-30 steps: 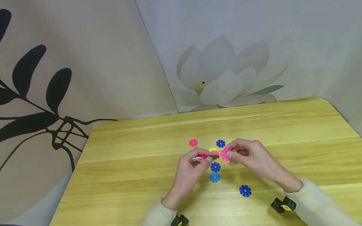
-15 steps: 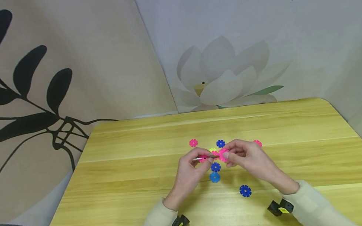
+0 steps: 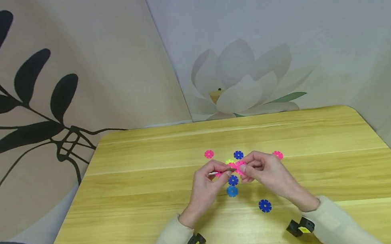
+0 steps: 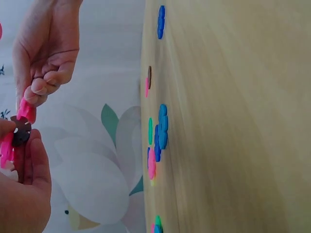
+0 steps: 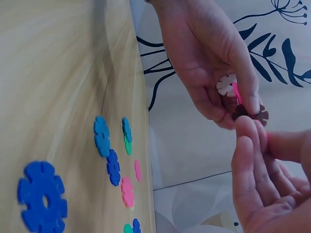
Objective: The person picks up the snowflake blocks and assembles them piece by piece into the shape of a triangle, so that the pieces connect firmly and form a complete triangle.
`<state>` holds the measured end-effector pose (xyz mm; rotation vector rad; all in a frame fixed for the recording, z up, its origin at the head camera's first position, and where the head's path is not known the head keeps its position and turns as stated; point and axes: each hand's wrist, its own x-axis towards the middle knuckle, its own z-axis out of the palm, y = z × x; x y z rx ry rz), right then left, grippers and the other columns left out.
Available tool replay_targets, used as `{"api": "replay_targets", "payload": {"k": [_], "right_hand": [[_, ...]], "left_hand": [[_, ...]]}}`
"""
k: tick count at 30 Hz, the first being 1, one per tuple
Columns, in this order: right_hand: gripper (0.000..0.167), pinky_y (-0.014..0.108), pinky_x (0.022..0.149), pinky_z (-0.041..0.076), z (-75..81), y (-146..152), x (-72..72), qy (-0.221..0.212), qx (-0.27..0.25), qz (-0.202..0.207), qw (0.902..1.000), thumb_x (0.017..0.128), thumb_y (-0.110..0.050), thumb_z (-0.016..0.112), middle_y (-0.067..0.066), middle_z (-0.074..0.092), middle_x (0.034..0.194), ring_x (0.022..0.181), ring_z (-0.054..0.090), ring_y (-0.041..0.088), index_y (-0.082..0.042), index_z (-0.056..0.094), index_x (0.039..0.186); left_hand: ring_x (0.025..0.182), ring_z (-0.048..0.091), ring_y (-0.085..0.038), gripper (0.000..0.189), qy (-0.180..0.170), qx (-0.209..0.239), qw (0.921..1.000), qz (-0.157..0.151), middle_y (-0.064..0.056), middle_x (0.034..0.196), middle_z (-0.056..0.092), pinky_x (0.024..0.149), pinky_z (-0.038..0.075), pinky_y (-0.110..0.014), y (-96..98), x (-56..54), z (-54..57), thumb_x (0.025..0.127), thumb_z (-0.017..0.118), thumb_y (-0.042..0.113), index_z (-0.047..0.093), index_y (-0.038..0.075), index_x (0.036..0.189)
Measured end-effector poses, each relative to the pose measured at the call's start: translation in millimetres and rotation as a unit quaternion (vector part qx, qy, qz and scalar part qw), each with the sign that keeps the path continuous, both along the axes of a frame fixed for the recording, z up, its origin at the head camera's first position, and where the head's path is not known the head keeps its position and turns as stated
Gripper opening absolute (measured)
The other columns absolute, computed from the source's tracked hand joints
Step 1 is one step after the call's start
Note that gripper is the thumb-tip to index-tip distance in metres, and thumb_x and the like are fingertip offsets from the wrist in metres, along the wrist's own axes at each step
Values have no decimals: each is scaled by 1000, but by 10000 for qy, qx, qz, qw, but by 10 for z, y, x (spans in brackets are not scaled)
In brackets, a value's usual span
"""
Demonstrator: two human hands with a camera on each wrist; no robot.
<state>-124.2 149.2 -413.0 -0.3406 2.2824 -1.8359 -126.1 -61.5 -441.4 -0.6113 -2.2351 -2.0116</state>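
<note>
My left hand point(image 3: 206, 185) pinches a brown snowflake disc point(image 4: 20, 130) between thumb and fingers. Joined to that disc are a pink snowflake disc point(image 5: 237, 92) and a white one point(image 5: 226, 85), which sit inside the left hand's curl. Facing it, my right hand point(image 3: 270, 174) grips another pink snowflake disc point(image 4: 26, 109) by thumb and fingertips. This pink disc meets the brown one edge to edge, above the table; how deep their slots engage cannot be told. Fingers cover most of it in the right wrist view.
Loose discs lie on the wooden table point(image 3: 136, 209): a dark blue one point(image 3: 264, 206) nearest me, a light blue one point(image 3: 232, 191) and another dark blue one point(image 3: 232, 180) below the hands. Behind are a blue point(image 3: 238, 155) and two pink discs point(image 3: 209, 154).
My right hand has moved left, bringing its pink disc against the brown disc. The pink disc at the right back now shows more fully. My left hand has barely moved.
</note>
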Motion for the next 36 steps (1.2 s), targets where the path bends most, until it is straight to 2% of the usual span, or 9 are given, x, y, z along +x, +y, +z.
{"api": "replay_targets", "payload": {"k": [5,10,14,19,22,27,33,36], "right_hand": [[17,48,77,62,-27,-37,5,-46,-79,-8,10000,101,-8,67,16,75,89,81,75,34,7,64,109],[18,48,77,62,-51,-56,3,-114,-90,1,9999,101,-8,66,23,74,92,80,75,31,7,64,110],[22,48,77,62,-53,-59,-20,-73,-40,87,9999,102,-11,66,24,73,96,80,75,30,8,65,113],[32,49,79,62,-45,-9,-57,28,106,214,9997,105,-21,64,19,75,95,85,75,36,7,65,119],[36,48,78,63,-40,30,-75,143,183,173,9996,106,-25,61,16,74,93,87,73,43,6,66,123],[36,45,77,63,-65,68,-106,301,196,145,9992,107,-26,60,15,73,91,88,72,45,6,67,122],[35,45,78,63,-106,145,-85,222,433,120,9987,106,-25,62,16,73,91,86,72,40,7,67,119],[31,44,77,63,-116,197,-84,250,577,105,9980,105,-23,62,16,73,91,85,73,37,6,68,116]], "left_hand": [[96,68,-24,5,93,-15,10000,22,-10,100,74,87,60,-34,11,8,-11,91,74,1,74,1,96],[98,67,-20,5,-123,-233,9996,66,-6,100,74,90,58,-42,-9,4,-4,92,74,5,73,3,96],[100,66,-19,4,-196,-440,9988,109,-1,101,74,92,55,-48,-41,-17,15,91,75,8,73,8,95],[101,67,-18,7,-176,-591,9980,159,0,105,74,91,54,-45,-73,-45,44,91,76,8,75,11,97],[104,67,-17,9,-202,-626,9975,250,2,109,75,91,53,-43,-88,-50,56,91,76,9,76,13,99],[110,67,-16,8,-344,-502,9976,333,7,114,76,93,54,-44,-120,-45,65,93,75,8,76,14,99],[108,68,-16,8,-573,-514,9967,266,7,114,76,95,54,-49,-139,-30,47,93,76,10,76,13,100],[106,68,-17,7,-619,-536,9961,343,3,112,77,93,54,-47,-143,-27,52,93,76,12,76,12,101]]}}
